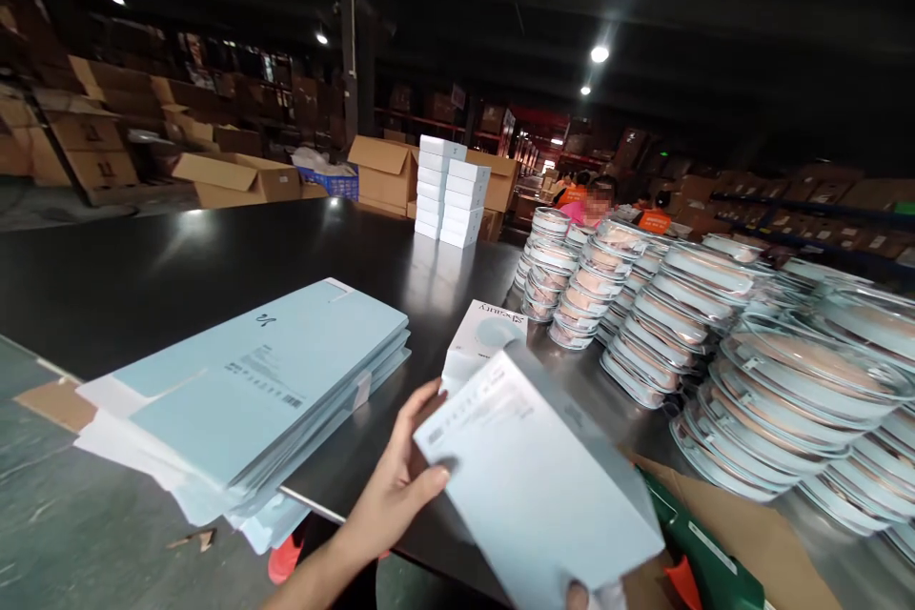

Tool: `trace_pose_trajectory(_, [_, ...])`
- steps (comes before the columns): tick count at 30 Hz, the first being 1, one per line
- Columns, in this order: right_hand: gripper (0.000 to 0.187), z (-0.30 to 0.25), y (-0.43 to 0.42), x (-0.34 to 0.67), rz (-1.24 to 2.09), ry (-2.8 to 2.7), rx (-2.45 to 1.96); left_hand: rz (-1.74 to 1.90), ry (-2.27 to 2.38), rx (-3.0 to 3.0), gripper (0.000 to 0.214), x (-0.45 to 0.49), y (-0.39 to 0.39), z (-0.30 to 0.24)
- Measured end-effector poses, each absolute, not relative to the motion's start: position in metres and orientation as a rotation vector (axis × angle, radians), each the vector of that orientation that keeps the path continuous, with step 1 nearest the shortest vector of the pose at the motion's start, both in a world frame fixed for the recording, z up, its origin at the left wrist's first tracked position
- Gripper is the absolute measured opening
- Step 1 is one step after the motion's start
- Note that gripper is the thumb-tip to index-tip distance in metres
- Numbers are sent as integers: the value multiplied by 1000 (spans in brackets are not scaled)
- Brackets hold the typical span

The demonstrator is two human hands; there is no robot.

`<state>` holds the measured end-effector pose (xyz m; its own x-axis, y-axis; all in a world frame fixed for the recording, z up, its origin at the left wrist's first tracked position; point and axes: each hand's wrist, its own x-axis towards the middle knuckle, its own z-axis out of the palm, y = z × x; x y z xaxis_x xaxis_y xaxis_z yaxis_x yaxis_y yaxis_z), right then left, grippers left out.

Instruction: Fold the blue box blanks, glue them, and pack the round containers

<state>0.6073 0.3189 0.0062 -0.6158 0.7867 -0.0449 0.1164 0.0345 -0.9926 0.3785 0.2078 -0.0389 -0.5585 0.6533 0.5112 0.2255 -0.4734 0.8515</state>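
My left hand [396, 477] grips the near left corner of a pale blue carton box [536, 481], thumb on its top face, fingers curled behind. Only a fingertip of my right hand [580, 596] shows at the box's bottom edge, touching it. The box is tilted above the edge of the black table [178, 276]. Just behind it stands a finished white box [480, 343] with a round picture on top. To the left lies a stack of flat, unfolded blue cartons [250, 391].
Leaning rows of round, clear-lidded products [715, 343] fill the table's right side. A stack of white boxes [450, 191] stands at the far edge. An open brown carton [743, 534] with a green item sits bottom right. A person in orange is beyond, among cardboard boxes.
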Motion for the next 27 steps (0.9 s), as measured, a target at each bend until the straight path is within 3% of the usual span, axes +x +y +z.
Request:
trace_pose_trajectory(2, [44,30,331,589,1359,-1795,-950,2174,1484,1292,54,367,198,-28])
trace_pose_trajectory(5, [80,70,362,547,712,-2061,-934,2263,1632,1286,15,343,174,-12])
trace_pose_trajectory(6, [77,81,373,530,293,-2282,-900,2271,1684,1284,10,335,166,-8])
trace_pose_trajectory(9, [65,97,401,480,-196,-2534,-774,2210,1885,1326,12,319,144,-6])
trace_pose_trajectory(18, [67,68,411,440,-460,-2665,-716,1797,2623,1526,20,283,104,6])
trace_pose_trajectory(24, [57,56,367,490,-337,-2447,-599,1439,3070,1126,49,196,113,43])
trace_pose_trajectory(27, [50,30,343,526,-147,-2349,-361,1279,3061,1007,41,169,118,41])
